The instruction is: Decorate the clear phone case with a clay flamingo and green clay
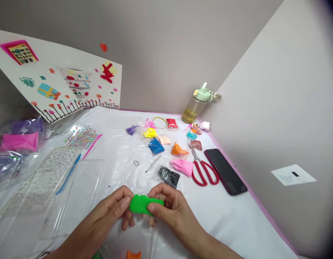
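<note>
A flattened, oblong lump of bright green modelling clay (140,203) is held above the near part of the table. My right hand (170,208) grips its right end, thumb on the front and fingers behind. At the clay's left end, my left hand (115,208) pinches with thumb and forefinger; its other fingers curl below. At the bottom edge shows a piece of orange clay (134,254), partly cut off by the frame. Beyond my hands lie a black clay packet (169,176) and a pink clay packet (183,166).
Red-handled scissors (205,172) and a phone (225,171) lie at right. Several coloured clay packets, including a blue one (156,146), spread across the middle. A bottle (195,108) stands at the back. At left are rhinestones (81,136), a blue tool (68,175) and clear phone cases (84,194).
</note>
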{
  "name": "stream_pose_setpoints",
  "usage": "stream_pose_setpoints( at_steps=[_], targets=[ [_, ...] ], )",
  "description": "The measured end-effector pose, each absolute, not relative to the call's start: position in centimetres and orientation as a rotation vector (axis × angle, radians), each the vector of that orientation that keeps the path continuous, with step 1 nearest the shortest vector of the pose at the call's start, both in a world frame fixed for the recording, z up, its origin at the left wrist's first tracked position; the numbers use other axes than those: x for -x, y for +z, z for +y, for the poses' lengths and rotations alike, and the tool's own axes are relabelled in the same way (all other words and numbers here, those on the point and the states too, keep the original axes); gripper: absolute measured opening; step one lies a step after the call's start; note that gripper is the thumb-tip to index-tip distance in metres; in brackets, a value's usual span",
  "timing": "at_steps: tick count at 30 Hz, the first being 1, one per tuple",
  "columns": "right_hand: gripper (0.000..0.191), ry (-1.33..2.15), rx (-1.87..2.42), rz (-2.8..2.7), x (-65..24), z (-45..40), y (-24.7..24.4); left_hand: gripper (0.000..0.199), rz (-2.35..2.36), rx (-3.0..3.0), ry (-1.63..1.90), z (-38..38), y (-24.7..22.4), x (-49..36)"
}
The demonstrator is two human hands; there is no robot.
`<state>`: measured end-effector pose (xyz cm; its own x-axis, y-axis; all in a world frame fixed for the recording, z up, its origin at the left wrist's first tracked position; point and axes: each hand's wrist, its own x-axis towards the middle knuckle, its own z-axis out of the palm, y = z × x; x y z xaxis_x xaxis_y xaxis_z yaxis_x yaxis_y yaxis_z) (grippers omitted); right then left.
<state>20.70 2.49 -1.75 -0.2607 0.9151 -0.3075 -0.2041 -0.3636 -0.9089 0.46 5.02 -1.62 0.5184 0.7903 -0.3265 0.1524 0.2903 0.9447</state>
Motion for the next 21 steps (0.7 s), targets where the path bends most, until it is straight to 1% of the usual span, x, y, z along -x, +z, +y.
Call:
stream_pose_setpoints(
  at_steps=[3,7,12,15,18,21],
  targets=[
    [0.039,1.745,1.112,-1.021,-20.8,2.3,-1.6,0.042,0.959,-1.215,0.536,5.0,-1.8,-0.4],
    [0.039,1.651,1.111,-1.111,-21.1,2.3,-1.0,0.04,0.953,-1.059,0.593,4.9,-2.6,-0.1],
    [0.032,1.628,1.139,-1.046,-21.0,2.5,-1.1,0.034,0.986,-0.903,0.638,4.9,-2.8,-0.1],
    [0.032,1.661,1.132,-1.041,-21.0,2.5,-1.2,0.037,1.015,-0.968,0.703,5.0,-2.6,-0.2],
    [0.03,1.63,1.141,-1.071,-21.2,2.5,-1.1,0.028,1.04,-1.094,0.675,5.1,-2.7,0.0],
    [0.029,1.607,1.118,-1.04,-21.3,2.4,-1.2,0.026,1.057,-1.122,0.662,5.3,-2.9,0.3]
  ],
)
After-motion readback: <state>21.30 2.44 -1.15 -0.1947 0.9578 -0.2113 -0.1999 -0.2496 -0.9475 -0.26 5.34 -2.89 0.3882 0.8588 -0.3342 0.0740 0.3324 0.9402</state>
